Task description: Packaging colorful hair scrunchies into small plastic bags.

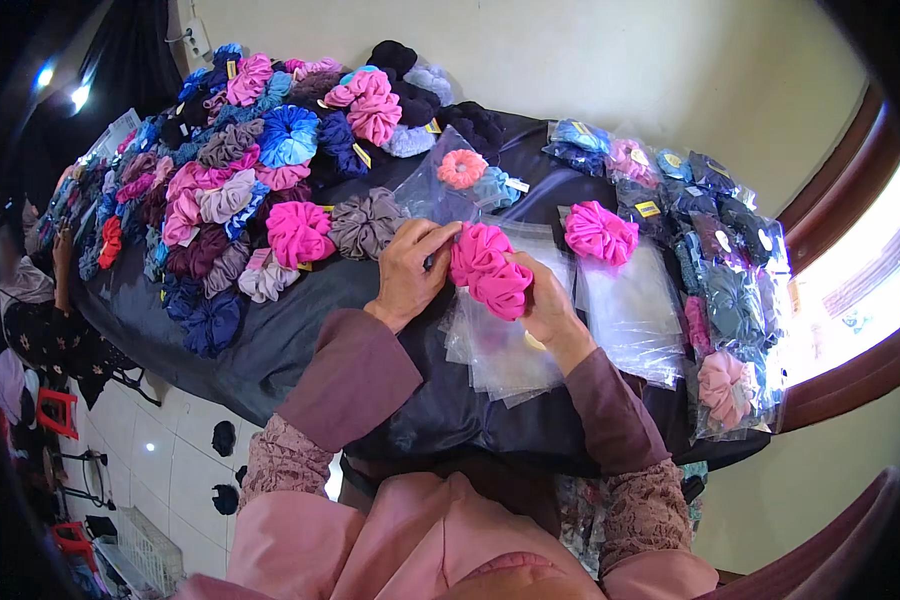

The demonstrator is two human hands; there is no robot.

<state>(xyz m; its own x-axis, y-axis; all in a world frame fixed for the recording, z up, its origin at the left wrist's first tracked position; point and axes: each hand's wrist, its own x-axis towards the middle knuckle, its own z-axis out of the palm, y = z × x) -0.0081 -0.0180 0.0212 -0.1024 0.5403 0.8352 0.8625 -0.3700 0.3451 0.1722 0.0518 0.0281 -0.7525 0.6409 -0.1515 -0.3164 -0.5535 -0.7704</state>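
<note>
Between both hands I hold a hot-pink fabric scrunchie (491, 270) above the table. My right hand (551, 304) grips its lower right side. My left hand (414, 268) pinches at its upper left edge, and a small dark thing shows between those fingers, too small to name. Beneath the hands lies a stack of clear plastic bags (506, 367). A second bag stack (630, 322) lies to the right, with another pink scrunchie (601, 234) at its top. Left of my left hand sit a grey-brown scrunchie (367, 223) and a bright pink one (298, 235).
A large heap of mixed scrunchies (225, 165) covers the left of the black-covered table (285, 360). Bagged scrunchies (731, 300) line the right edge near a window (855, 292). Beyond my hands, a coral scrunchie (462, 169) lies by a plastic bag. Another person (37, 307) is at far left.
</note>
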